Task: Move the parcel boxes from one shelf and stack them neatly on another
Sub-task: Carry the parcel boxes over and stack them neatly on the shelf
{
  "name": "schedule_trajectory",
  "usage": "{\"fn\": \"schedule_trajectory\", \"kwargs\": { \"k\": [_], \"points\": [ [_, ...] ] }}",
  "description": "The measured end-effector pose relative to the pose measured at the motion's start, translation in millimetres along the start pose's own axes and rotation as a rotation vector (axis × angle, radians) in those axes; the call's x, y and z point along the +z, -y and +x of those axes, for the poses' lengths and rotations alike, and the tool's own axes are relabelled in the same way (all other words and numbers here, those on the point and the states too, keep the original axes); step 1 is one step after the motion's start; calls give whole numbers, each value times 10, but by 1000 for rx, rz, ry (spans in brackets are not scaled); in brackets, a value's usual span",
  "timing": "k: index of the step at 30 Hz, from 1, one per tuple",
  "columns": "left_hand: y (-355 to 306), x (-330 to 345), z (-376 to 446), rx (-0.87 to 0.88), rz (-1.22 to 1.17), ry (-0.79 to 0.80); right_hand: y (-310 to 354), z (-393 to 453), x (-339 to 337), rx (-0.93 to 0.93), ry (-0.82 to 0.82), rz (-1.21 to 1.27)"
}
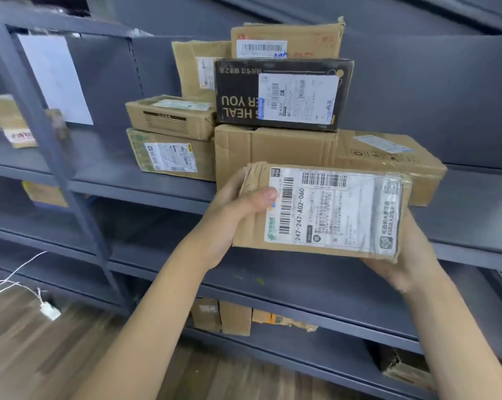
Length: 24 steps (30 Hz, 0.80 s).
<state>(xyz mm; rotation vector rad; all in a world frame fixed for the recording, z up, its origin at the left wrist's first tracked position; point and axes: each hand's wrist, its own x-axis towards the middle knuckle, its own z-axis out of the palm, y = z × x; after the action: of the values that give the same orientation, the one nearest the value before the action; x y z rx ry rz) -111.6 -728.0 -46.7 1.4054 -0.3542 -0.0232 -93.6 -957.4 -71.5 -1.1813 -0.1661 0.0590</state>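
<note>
A labelled cardboard parcel (pixel 322 210) is held in the air before the grey shelf (pixel 146 187), left hand (pixel 238 207) gripping one end, right hand (pixel 403 252) cupping the other. Six stacked boxes (pixel 281 93) already sit there; more parcels (pixel 223 316) apparently await on a lower shelf.

Materials, shelf bay.
Creased brown cardboard parcel (pixel 319 209), glossy paper label (pixel 330 210); matt black printed box (pixel 283 93); matt grey painted metal shelving (pixel 146 186); wood-grain floor (pixel 42 350) at lower left.
</note>
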Motion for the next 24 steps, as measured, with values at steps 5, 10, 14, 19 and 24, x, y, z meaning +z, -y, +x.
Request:
{"fn": "schedule_trajectory", "kwargs": {
  "k": [5,10,14,19,24],
  "points": [
    [-267,-683,-431,76,17,-206,-163,-82,795,-181,215,-244],
    [-491,-1165,-734,118,123,-292,-481,-133,1606,-284,210,-390],
    [-584,-1507,-880,158,195,-277,-594,-167,1965,-379,195,-449],
    [-611,-1863,-878,209,206,-319,-627,-46,2310,-437,176,-512],
    [-621,-2185,-637,252,193,-381,-625,345,2562,-522,177,-591]
  ]
}}
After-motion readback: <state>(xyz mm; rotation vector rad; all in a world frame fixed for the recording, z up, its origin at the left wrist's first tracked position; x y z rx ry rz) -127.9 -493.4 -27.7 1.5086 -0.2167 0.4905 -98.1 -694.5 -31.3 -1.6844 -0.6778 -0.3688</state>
